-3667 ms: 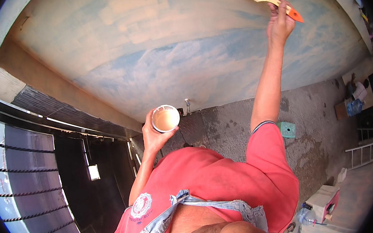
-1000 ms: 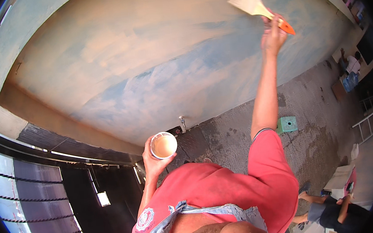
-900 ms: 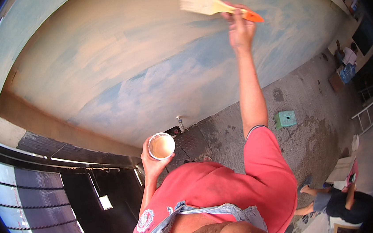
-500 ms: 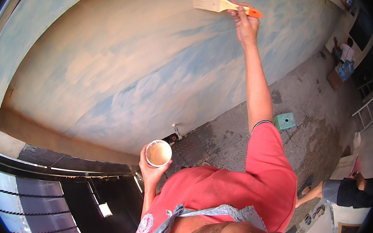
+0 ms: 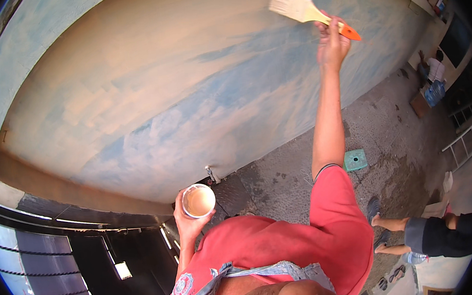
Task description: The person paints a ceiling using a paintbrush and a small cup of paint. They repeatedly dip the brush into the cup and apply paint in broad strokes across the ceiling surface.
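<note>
Stretched out toward the wall, my right hand (image 5: 332, 43) is closed round the handle of a flat, wide paintbrush (image 5: 302, 8). The brush has pale bristles, a light wooden neck and an orange handle end, and its bristles point up and left. Whether the bristles touch the wall I cannot tell. Behind it spreads a wall (image 5: 187, 107) painted in soft blue, white and peach streaks. Low by my body, my left hand (image 5: 189, 222) grips a round white cup (image 5: 212, 199) of creamy beige paint, its mouth facing up.
A tap (image 5: 210, 172) juts from the wall's foot. On the grey paved floor stands a green stool (image 5: 355, 160). One person (image 5: 434, 235) is at the lower right, another (image 5: 435, 67) farther off beside a blue water bottle (image 5: 434, 93). A ladder (image 5: 463, 144) lies right; a barred gate (image 5: 39, 271) is left.
My right hand and the paintbrush have moved right and slightly down across the wall. The cup in my left hand is nearly where it was. The person at lower right has shifted, showing more leg.
</note>
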Demonstrator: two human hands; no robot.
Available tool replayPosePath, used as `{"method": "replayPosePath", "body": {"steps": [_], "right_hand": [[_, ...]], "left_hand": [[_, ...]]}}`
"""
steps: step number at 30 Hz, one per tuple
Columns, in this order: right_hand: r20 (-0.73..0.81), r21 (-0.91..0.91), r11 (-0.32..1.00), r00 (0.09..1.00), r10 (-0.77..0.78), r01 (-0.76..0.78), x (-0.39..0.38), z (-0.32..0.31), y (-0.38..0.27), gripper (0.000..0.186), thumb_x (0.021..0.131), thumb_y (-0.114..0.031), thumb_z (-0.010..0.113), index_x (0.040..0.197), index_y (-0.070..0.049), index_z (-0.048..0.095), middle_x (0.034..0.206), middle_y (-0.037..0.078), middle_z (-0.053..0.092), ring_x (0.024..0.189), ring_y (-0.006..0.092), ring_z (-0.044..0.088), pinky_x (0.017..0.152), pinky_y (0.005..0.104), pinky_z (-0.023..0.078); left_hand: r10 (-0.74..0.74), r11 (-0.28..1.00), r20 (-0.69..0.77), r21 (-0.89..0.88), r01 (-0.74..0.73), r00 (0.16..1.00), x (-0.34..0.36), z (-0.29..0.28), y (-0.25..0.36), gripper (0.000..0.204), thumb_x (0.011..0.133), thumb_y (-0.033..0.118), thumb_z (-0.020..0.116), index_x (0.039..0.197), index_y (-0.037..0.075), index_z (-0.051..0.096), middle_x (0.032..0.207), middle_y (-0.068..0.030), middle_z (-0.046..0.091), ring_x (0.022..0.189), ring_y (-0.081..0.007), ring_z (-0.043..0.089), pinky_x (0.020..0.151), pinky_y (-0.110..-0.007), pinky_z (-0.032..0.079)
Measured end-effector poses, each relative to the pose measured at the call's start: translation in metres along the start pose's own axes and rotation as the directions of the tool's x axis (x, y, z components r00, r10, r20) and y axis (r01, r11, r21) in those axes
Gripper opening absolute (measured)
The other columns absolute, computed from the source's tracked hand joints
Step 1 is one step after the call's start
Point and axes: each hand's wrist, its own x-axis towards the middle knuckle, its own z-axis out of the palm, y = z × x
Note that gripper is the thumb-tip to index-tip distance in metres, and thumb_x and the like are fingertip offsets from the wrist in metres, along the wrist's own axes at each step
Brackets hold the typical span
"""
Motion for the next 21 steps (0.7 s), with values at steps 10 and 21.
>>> {"method": "replayPosePath", "body": {"steps": [10, 21], "right_hand": [[0.302, 0.188, 0.971, 0.95, 0.085, -0.147, -0.073, 0.195, 0.012, 0.016, 0.102, -0.011, 0.06, 0.107, 0.003, 0.063, 0.104, 0.022, 0.073, 0.073, 0.0257, 0.075, 0.066, 0.0271, 0.061], [0.211, 0.357, 0.879, 0.944, 0.253, -0.316, -0.091, 0.25, 0.045, 0.021, 0.105, -0.013, 0.055, 0.116, 0.005, 0.06, 0.117, 0.016, 0.069, 0.081, 0.0203, 0.073, 0.073, 0.027, 0.061]], "left_hand": [[0.007, 1.0, -0.043, -0.01, -0.007, 0.999, -0.002, 0.024, 0.008, 0.09, 0.058, 0.018, 0.097, 0.134, 0.0, 0.053, 0.121, -0.0133, 0.07, 0.114, -0.024, 0.068, 0.101, -0.04, 0.053], [0.02, 1.0, -0.138, 0.027, -0.016, 0.99, -0.003, 0.018, -0.003, 0.093, 0.057, 0.02, 0.098, 0.135, 0.002, 0.053, 0.122, -0.0135, 0.07, 0.116, -0.0252, 0.068, 0.103, -0.04, 0.052]]}}
